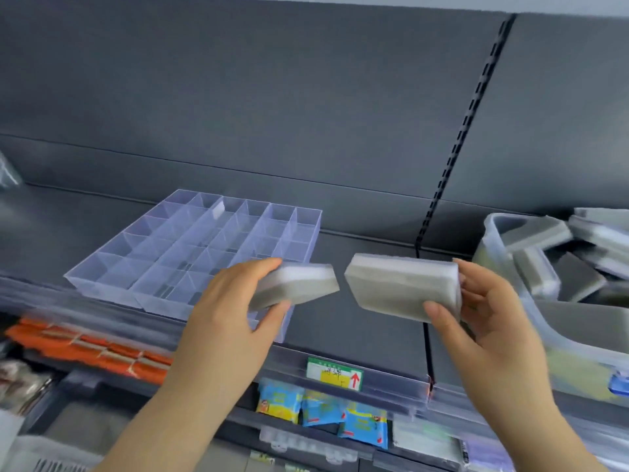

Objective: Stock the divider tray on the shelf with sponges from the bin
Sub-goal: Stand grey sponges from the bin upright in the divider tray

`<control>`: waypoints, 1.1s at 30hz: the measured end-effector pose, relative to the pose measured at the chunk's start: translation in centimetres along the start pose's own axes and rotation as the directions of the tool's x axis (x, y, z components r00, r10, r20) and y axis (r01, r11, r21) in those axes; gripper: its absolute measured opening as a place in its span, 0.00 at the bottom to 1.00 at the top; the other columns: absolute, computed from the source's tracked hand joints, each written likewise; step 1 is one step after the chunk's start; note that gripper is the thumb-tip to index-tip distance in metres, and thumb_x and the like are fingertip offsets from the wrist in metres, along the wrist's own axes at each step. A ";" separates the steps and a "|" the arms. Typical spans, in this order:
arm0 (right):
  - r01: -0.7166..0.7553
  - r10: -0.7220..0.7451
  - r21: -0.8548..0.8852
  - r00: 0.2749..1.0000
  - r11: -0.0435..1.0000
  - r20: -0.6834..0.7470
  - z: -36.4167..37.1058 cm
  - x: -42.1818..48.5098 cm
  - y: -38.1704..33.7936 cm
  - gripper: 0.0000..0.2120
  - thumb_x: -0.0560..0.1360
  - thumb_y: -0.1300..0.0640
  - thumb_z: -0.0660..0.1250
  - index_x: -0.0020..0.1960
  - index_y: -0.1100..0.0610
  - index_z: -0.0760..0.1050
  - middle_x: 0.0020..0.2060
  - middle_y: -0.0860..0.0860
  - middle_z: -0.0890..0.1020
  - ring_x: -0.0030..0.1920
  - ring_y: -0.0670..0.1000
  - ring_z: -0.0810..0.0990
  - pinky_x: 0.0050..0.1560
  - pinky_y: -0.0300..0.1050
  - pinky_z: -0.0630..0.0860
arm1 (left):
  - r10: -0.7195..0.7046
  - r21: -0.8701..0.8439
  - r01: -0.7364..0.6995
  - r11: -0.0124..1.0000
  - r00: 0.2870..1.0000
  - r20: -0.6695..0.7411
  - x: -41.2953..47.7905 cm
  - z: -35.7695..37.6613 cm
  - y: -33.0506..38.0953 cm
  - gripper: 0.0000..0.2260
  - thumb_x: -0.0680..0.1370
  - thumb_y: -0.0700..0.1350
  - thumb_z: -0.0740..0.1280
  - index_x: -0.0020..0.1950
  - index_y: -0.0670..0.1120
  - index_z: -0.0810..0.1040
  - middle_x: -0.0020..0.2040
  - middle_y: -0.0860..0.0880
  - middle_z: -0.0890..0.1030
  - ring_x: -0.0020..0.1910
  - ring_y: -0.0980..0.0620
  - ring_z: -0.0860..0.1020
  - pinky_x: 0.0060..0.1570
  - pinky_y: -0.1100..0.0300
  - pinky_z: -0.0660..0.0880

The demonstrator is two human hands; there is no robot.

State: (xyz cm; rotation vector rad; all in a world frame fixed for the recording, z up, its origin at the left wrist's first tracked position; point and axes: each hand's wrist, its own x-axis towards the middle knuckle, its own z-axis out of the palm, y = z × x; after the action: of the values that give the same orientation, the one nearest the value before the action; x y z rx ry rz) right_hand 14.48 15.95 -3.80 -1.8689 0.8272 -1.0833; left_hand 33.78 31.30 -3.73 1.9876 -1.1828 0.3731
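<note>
- Transfer step: left hand (pixel 235 301) grips first sponge (pixel 296 284); right hand (pixel 476 311) grips second sponge (pixel 401 287).
- Next, judged: lower both into divider tray (pixel 112 264), just beyond left hand, one per compartment.

Head view, one wide-angle camera (edges bowed): worn on the person, facing forward and slightly down at the shelf (pixel 367 248), close; divider tray (pixel 112 291) at 10 o'clock, bin (pixel 490 233) at 3 o'clock.

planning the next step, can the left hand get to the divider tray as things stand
Probably yes: the left hand, gripping a sponge, is at the near right corner of the divider tray, with nothing between them.
</note>
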 end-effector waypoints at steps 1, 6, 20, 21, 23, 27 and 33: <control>0.002 -0.002 -0.003 1.000 1.000 0.003 1.0 0.9 0.2 0.20 0.70 0.59 0.70 0.55 0.40 0.70 0.52 0.42 0.79 0.52 0.41 0.78 0.55 0.34 0.74 | -0.009 0.008 0.009 1.000 1.000 -0.009 0.7 0.3 -0.8 0.22 0.67 0.40 0.75 0.59 0.48 0.75 0.52 0.58 0.73 0.51 0.58 0.71 0.48 0.71 0.67; 0.004 -0.003 -0.046 0.999 0.999 0.033 5.7 6.5 1.3 0.22 0.71 0.61 0.71 0.56 0.40 0.69 0.53 0.39 0.78 0.51 0.36 0.77 0.49 0.24 0.71 | -0.109 0.045 0.109 0.993 0.994 -0.001 4.9 1.0 -4.6 0.21 0.69 0.41 0.74 0.61 0.49 0.75 0.53 0.59 0.72 0.49 0.64 0.68 0.45 0.72 0.63; 0.220 -0.099 -0.445 0.955 0.868 0.280 18.6 21.3 3.4 0.21 0.75 0.65 0.65 0.67 0.57 0.69 0.62 0.52 0.72 0.61 0.51 0.70 0.55 0.30 0.59 | -0.242 -0.016 0.243 0.970 0.969 0.049 12.9 2.5 -15.1 0.20 0.72 0.43 0.72 0.62 0.52 0.74 0.54 0.61 0.74 0.50 0.66 0.67 0.45 0.77 0.65; 0.215 -0.083 -0.467 0.954 0.858 0.287 19.4 21.7 3.5 0.21 0.75 0.65 0.64 0.67 0.57 0.69 0.62 0.52 0.71 0.62 0.52 0.70 0.56 0.32 0.61 | -0.225 -0.036 0.228 0.973 0.972 0.067 13.7 2.6 -15.8 0.20 0.72 0.42 0.72 0.62 0.52 0.74 0.54 0.62 0.73 0.50 0.67 0.66 0.47 0.80 0.64; 0.217 -0.069 -0.519 0.955 0.827 0.288 20.9 22.1 3.7 0.21 0.75 0.66 0.63 0.67 0.57 0.69 0.63 0.52 0.71 0.62 0.54 0.70 0.58 0.36 0.63 | -0.173 -0.056 0.179 0.982 0.980 0.103 15.3 2.8 -17.5 0.20 0.72 0.42 0.71 0.62 0.52 0.74 0.53 0.63 0.72 0.50 0.68 0.65 0.49 0.84 0.60; 0.153 0.019 -0.637 0.967 0.756 0.255 23.4 22.7 3.8 0.20 0.76 0.65 0.61 0.67 0.56 0.69 0.64 0.53 0.71 0.62 0.56 0.69 0.59 0.46 0.70 | -0.056 -0.095 0.074 0.993 0.981 0.186 18.8 3.5 -20.9 0.20 0.73 0.43 0.71 0.64 0.51 0.74 0.55 0.62 0.71 0.51 0.66 0.66 0.49 0.82 0.61; 0.089 0.141 -0.736 0.959 0.671 0.244 25.4 23.4 4.1 0.20 0.77 0.64 0.60 0.68 0.56 0.67 0.62 0.54 0.71 0.60 0.57 0.69 0.57 0.48 0.71 | 0.137 -0.173 -0.101 0.980 0.968 0.211 23.5 6.3 -23.9 0.22 0.70 0.38 0.73 0.63 0.45 0.76 0.57 0.49 0.74 0.51 0.60 0.68 0.47 0.76 0.61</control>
State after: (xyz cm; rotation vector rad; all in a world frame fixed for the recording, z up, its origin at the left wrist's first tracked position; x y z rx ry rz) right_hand 46.52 2.67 -6.58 -2.5980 1.2386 -0.4210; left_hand 65.35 18.53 -5.17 1.8576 -1.4304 0.1113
